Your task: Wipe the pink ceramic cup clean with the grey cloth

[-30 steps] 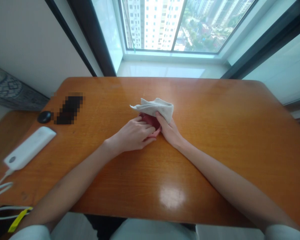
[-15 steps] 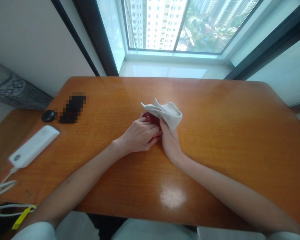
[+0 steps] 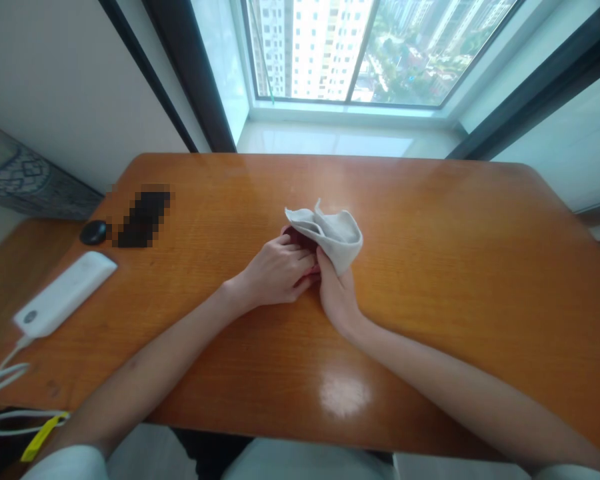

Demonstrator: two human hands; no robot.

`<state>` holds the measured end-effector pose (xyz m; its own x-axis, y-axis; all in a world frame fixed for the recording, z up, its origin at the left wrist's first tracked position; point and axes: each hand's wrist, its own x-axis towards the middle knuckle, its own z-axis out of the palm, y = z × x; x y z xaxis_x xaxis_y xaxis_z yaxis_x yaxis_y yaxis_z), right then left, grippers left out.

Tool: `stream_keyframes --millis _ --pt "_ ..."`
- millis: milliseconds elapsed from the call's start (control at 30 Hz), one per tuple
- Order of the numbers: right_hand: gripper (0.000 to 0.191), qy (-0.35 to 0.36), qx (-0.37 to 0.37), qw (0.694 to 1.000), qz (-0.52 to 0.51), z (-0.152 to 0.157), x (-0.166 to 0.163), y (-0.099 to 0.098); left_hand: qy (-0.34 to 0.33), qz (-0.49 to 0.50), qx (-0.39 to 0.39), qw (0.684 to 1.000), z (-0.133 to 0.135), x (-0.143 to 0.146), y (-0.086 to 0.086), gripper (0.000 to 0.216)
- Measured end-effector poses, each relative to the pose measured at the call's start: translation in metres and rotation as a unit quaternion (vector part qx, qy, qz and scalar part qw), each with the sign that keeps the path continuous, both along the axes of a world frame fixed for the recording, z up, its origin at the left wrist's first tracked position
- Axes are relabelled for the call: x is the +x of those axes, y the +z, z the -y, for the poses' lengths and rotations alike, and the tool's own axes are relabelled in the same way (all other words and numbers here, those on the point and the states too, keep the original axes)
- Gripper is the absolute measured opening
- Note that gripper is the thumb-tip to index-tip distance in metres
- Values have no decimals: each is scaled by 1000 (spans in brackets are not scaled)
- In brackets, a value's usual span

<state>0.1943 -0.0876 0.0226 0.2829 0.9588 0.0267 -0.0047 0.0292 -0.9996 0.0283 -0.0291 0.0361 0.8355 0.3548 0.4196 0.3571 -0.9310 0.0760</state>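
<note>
My left hand [image 3: 276, 272] is curled around a small dark red object [image 3: 297, 236] that rests on the wooden table [image 3: 430, 280]; only a sliver of the object shows between my fingers. My right hand [image 3: 336, 295] holds a crumpled pale grey cloth [image 3: 333, 233] and presses it against the red object's right side and top. Both hands touch each other at the middle of the table.
At the table's left side lie a white power bank [image 3: 63, 293] with a white cable [image 3: 0, 393], a small black round thing [image 3: 93, 232] and a blurred dark item [image 3: 143, 219]. Beyond the far edge is a window ledge [image 3: 330, 137].
My right hand has turned the cloth from lying over the top of the red object to bunched against its right side. The left hand has kept its grip.
</note>
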Motion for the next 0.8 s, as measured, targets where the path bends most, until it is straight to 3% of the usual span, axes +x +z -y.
stream_keyframes --millis 167,367,567,733,800 --pt "41 73 -41 996 19 -30 18 5 23 7 6 1000 1 1 1 27" --pt "53 -17 -11 1000 -4 13 -7 0 2 -2 1 1000 0 1 0 14" --pt "41 50 -40 998 23 -24 13 1 17 16 6 1000 1 2 -1 28" --pt "46 -1 -11 1000 -9 12 -3 1 3 10 6 1000 -1 1 0 17" --pt "46 0 -6 1000 -1 8 -3 0 3 11 8 1000 0 1 0 18"
